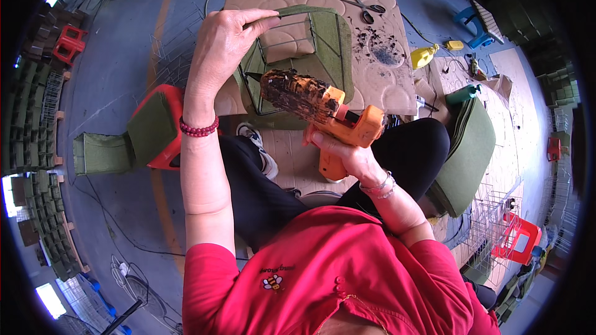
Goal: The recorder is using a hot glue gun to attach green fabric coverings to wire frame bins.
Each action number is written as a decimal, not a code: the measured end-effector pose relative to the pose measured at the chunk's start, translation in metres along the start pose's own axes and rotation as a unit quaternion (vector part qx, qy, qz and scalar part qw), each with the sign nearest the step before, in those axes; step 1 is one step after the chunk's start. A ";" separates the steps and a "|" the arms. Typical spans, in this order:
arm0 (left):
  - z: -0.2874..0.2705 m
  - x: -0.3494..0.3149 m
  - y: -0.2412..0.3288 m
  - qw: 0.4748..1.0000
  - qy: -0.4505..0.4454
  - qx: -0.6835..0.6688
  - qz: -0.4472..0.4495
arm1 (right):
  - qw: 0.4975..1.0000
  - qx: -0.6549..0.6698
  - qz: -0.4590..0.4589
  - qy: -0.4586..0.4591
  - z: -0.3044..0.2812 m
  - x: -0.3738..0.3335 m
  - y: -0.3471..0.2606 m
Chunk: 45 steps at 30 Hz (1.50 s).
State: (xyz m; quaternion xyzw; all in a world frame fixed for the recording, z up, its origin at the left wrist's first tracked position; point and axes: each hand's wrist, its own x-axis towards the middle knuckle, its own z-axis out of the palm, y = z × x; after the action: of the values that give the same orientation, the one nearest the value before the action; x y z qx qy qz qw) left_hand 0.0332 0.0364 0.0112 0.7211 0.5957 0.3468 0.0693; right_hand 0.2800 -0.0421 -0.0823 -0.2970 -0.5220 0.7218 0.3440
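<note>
In my right hand [351, 152] is an orange pistol-grip power tool [357, 123], its front end caked with dark brown residue. My fingers wrap round its handle, and its front points up and left. My left hand [226, 40] is closed in a pinch at the upper left edge of a green fabric piece [332, 40] with a thin wire frame [288, 28] on it. What exactly lies between those fingertips is too small to make out. The tool's front overlaps the lower part of the green piece, so whether they touch I cannot tell.
Brown cardboard [379, 90] with round marks lies under the green piece, bearing scissors [366, 9] and dark scraps [379, 46]. At right are a yellow bottle [423, 56] and stacked green sheets [469, 142]. A red stool [166, 96] stands left, near wire grids [177, 49].
</note>
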 end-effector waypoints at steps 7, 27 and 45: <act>0.004 0.001 -0.006 0.998 0.046 -0.017 0.047 | 1.000 0.021 0.005 -0.007 -0.007 0.000 0.007; 0.002 0.003 -0.005 0.999 0.027 0.007 0.027 | 1.000 0.018 0.011 0.007 -0.003 -0.007 0.012; 0.000 0.002 -0.003 1.000 -0.004 0.013 -0.003 | 0.999 -0.019 0.034 0.013 0.000 -0.013 0.013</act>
State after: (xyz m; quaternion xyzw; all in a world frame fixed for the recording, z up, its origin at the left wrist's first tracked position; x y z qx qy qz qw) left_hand 0.0310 0.0387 0.0109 0.7214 0.6022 0.3361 0.0630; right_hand 0.2852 -0.0558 -0.0942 -0.3305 -0.5205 0.7193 0.3202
